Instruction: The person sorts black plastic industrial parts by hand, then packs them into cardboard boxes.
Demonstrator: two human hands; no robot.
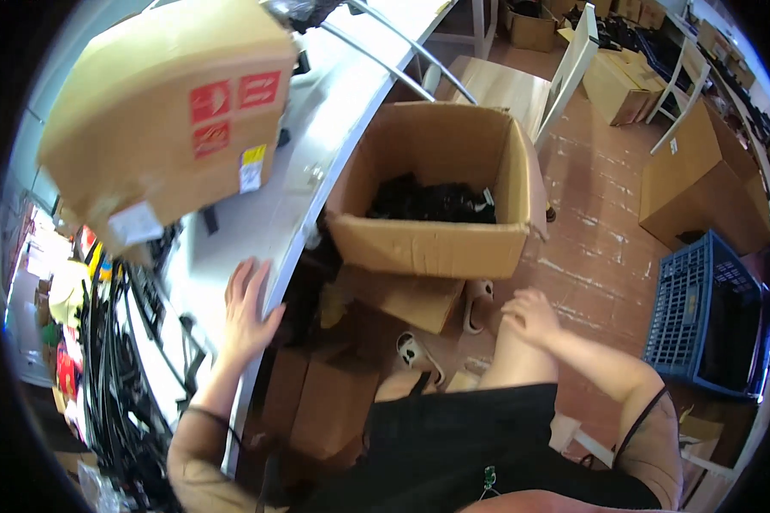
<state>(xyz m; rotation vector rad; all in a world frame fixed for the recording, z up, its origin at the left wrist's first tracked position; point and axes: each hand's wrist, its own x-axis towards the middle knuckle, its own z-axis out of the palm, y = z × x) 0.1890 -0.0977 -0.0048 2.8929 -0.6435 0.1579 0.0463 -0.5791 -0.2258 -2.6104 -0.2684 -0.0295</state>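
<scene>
My left hand [250, 309] rests near the edge of the white table [284, 209], its fingers apart and nothing held. On my bare knee lies my right hand [532, 318], fingers loosely bent and holding nothing that shows. In front of me stands an open cardboard box [432, 248] with black items [432, 203] low inside it; I cannot make out their kind. A large closed carton [158, 128] with red and white labels sits on the table, beyond my left hand.
Black straps or cables [124, 368] lie heaped at the table's left. A blue plastic crate [680, 316] and a brown carton [697, 184] stand on the floor to the right. A white chair [566, 75] is behind the open box. More cardboard [334, 398] sits under the table.
</scene>
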